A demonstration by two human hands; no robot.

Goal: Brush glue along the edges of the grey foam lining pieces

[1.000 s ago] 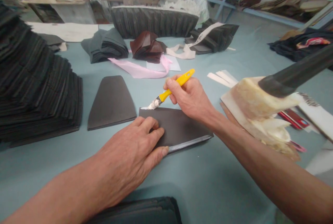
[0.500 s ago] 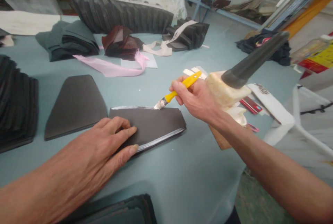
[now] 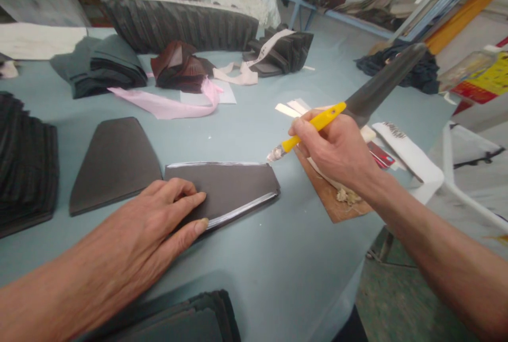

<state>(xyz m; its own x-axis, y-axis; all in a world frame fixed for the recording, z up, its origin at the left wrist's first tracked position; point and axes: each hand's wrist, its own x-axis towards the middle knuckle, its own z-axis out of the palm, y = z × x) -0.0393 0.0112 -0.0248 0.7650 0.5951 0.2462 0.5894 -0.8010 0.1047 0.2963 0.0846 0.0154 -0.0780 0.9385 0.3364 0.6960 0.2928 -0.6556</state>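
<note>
My left hand (image 3: pixel 170 209) lies flat with its fingers stretched out, pressing on a stack of dark tapered panels (image 3: pixel 234 186). White glue-like paste lines the stack's far edge and its near edge. In my right hand (image 3: pixel 337 143) is a small paintbrush (image 3: pixel 313 127) with a yellow handle. Its bristles, clotted with white paste, are at the far right corner of the stack; I cannot tell whether they touch it. Left of this stack lies another dark tapered panel pile (image 3: pixel 117 164).
A tall stack of dark pieces (image 3: pixel 26 164) stands at the left, and another dark pile (image 3: pixel 174 321) at the front edge. Folded dark fabric (image 3: pixel 103 64), a pink strip (image 3: pixel 166 106) and a long row of dark pieces (image 3: pixel 182 24) lie behind. A brown board (image 3: pixel 329 199) sits under my right wrist.
My right hand has moved the brush to the right along the far edge, to the corner. The white line now runs along that whole edge. My left hand stays in place.
</note>
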